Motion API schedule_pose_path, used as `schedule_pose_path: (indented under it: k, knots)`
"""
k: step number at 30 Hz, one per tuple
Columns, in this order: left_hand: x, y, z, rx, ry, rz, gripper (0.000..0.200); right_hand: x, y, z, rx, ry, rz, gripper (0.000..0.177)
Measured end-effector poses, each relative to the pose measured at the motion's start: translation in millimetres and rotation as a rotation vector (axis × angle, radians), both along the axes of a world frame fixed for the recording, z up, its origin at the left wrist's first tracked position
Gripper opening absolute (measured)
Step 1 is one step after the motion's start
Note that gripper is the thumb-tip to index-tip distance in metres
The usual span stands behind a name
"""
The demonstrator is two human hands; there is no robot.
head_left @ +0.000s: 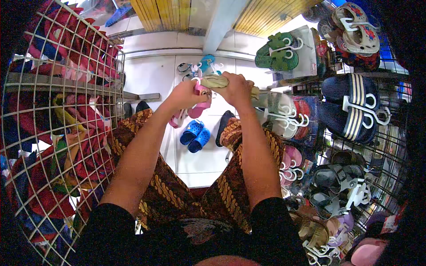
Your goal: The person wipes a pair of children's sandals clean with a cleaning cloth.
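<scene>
Head view: the hands meet mid-frame, above the floor. Left hand (185, 95) is closed on the pink sandals (199, 108), its fingers covering the hanger hook. Right hand (237, 88) is wrapped tight round an olive sandal (215, 81), far end hidden behind the knuckles. Frame corners are black. Wire basket (66, 83), left edge: packed with red and mixed footwear, pairs indistinct. Wire rack (390, 146), right edge: navy slides (350, 111) and green sandals (277, 53) on hangers.

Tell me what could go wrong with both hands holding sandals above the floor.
The pink sandals dangle below the left hand; a loose grip might drop them onto the blue clogs on the floor. The right hand grips an olive sandal close to the white hanger hooks; it could snag there.
</scene>
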State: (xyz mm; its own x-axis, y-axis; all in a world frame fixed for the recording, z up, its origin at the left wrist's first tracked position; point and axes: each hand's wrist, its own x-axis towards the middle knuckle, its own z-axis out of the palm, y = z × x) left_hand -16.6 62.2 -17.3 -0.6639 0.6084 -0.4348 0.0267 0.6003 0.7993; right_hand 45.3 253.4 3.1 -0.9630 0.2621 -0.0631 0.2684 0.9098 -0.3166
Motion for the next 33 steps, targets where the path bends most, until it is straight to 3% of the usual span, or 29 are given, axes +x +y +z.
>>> schedule_pose_path:
  k: [3, 5, 8, 9, 11, 12, 17, 18, 21, 25, 28, 31, 33]
  knots:
    - [-0.4, -2.3, -34.5, 0.170, -0.092, 0.072, 0.051, 1.2, -5.5, 0.6, 0.009, 0.029, -0.039, 0.041]
    - [-1.2, 0.1, -21.9, 0.187, -0.095, 0.089, 0.051, 1.7, -10.6, 0.1, 0.018, 0.055, -0.107, 0.042]
    - [-2.0, 6.5, -22.5, 0.227, -0.139, 0.152, 0.052, -4.6, -1.0, -8.1, -0.183, 0.050, -0.307, 0.042]
    - [-2.6, 8.7, -25.9, 0.242, -0.160, 0.179, 0.053, -3.3, 7.2, -7.7, -0.089, 0.133, -0.301, 0.040]
    - [-4.0, 10.1, -30.5, 0.176, -0.126, 0.214, 0.053, -3.5, 24.8, -4.3, -0.322, 0.070, -0.266, 0.039]
    - [-4.6, 10.0, -33.0, 0.142, -0.109, 0.229, 0.054, -2.0, 25.1, -6.6, -0.290, 0.043, -0.211, 0.039]
    - [-1.4, 4.6, -8.9, 0.032, -0.095, 0.048, 0.057, 4.9, 19.4, 4.3, -0.269, -0.065, 0.005, 0.038]
    - [-1.0, 3.4, -6.3, -0.006, -0.084, 0.003, 0.057, 5.8, 17.0, -8.6, -0.099, -0.057, 0.038, 0.039]
    - [0.1, 0.1, -20.8, -0.080, 0.043, -0.081, 0.056, 4.9, 9.4, -3.1, -0.069, -0.170, 0.078, 0.040]
    - [2.7, 0.7, -17.8, 0.095, -0.111, 0.063, 0.052, 4.4, 3.1, -3.0, -0.064, -0.130, -0.093, 0.041]
    - [-0.6, 7.0, 3.8, 0.140, -0.172, 0.164, 0.049, -0.8, 10.5, -12.8, -0.283, -0.067, -0.259, 0.042]
    - [-10.1, 3.7, -21.6, 0.186, -0.126, 0.116, 0.046, -1.4, 17.7, -2.4, -0.296, -0.059, -0.092, 0.040]
    - [-10.9, -2.4, -34.8, 0.125, -0.026, 0.033, 0.046, -1.2, 13.1, -0.9, -0.146, -0.133, -0.034, 0.039]
